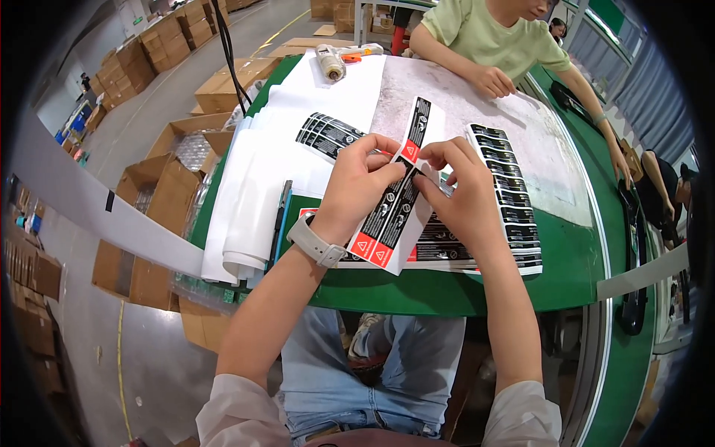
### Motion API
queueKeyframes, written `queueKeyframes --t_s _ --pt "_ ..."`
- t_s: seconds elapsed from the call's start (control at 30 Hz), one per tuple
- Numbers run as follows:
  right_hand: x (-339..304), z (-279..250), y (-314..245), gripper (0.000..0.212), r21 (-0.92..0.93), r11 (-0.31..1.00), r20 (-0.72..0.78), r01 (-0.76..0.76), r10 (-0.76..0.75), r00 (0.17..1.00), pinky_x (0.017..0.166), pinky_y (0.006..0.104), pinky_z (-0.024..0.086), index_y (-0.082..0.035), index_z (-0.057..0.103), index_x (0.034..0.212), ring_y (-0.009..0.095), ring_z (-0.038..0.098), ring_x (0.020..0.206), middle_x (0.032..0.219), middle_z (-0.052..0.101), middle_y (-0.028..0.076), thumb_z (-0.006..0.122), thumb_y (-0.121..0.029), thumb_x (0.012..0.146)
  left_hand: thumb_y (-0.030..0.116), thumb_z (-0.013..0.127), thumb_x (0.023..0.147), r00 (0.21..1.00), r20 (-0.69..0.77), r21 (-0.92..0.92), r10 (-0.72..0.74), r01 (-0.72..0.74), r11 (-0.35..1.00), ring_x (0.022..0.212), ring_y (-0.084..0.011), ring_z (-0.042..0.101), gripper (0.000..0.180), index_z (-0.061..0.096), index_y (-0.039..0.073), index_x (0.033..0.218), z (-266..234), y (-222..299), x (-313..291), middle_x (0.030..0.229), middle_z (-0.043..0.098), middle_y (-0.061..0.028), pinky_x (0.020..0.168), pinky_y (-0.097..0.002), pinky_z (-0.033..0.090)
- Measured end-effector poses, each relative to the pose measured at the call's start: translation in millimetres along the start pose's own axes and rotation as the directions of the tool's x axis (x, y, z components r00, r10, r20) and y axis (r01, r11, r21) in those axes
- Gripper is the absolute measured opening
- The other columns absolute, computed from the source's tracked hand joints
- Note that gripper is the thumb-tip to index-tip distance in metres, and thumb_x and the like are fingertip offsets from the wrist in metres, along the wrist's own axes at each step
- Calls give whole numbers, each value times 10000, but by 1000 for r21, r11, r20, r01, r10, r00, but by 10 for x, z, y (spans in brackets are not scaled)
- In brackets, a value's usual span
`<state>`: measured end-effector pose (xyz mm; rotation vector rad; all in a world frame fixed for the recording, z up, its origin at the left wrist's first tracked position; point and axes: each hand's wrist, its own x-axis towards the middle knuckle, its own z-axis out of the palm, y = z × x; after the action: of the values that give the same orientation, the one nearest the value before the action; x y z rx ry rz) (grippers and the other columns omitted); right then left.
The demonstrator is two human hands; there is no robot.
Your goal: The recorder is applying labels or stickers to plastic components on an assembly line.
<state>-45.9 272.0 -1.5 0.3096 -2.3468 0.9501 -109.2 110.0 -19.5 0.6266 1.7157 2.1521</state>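
Both my hands hold a narrow sheet of black-and-red warning labels [385, 211] on white backing, tilted above the table. My left hand [356, 181], with a pale watch strap at its wrist, pinches the sheet's left edge near the middle. From the other side, my right hand [463, 186] closes thumb and fingers on the labels close to the left fingertips. A label strip rises past the fingers at the far end; whether it is peeled loose cannot be made out. Beneath and to the right lies a stack of black label sheets [514, 197]. Another label sheet [328, 135] lies behind my left hand.
White paper sheets [257, 171] cover the table's left side, with a dark pen-like tool [281, 223] at their edge. A tape roll [330, 64] and an orange-handled cutter [361, 52] lie farther back. Across the table a person [499, 45] reaches toward a conveyor [618, 223]. Cardboard boxes [160, 186] stand left.
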Motion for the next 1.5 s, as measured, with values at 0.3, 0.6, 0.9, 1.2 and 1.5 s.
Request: queueKeyframes --t_s 0.3,0.6,0.9,1.2,1.5 --pt "-36 52 7 233 -296 898 18 324 -334 942 643 385 505 -25 663 893 273 616 763 841 592 92 759 2 682 12 649 790 993 -120 1 2 -2 1000 743 -127 635 298 577 -70 1068 -22 -114 -3 813 679 -116 636 -267 499" --pt "-25 57 -76 168 -282 897 34 342 -347 937 586 366 488 -19 644 827 238 610 743 815 578 69 747 -8 695 4 643 838 993 -114 53 41 -35 998 772 -77 615 234 561 -30 1054 -60 -189 36 815 685 -60 701 -227 484" --pt "3 -320 226 84 215 972 -408 95 1 913 762 238 395 6 522 836 112 483 788 817 493 26 575 -36 885 1 620 852 955 -270 258 124 -53 965 700 -106 607 223 518 -15 1050 -74 -75 48 761 659 -69 634 -251 463" --pt "1 -144 150 44 94 995 -273 33 -6 962 725 257 428 -4 580 872 125 517 827 898 541 40 608 -36 878 78 717 734 538 64 810 841 -521 271 1048 -367 550 454 562 20 1156 67 124 -78 1121 554 -166 932 -439 427" --pt "-12 -40 -69 152 -142 949 -241 280 -307 921 698 301 425 -15 624 886 205 536 812 883 531 82 674 44 755 48 672 758 520 200 777 830 -601 190 937 -277 575 131 620 25 876 159 18 -113 931 575 -95 841 -414 412"
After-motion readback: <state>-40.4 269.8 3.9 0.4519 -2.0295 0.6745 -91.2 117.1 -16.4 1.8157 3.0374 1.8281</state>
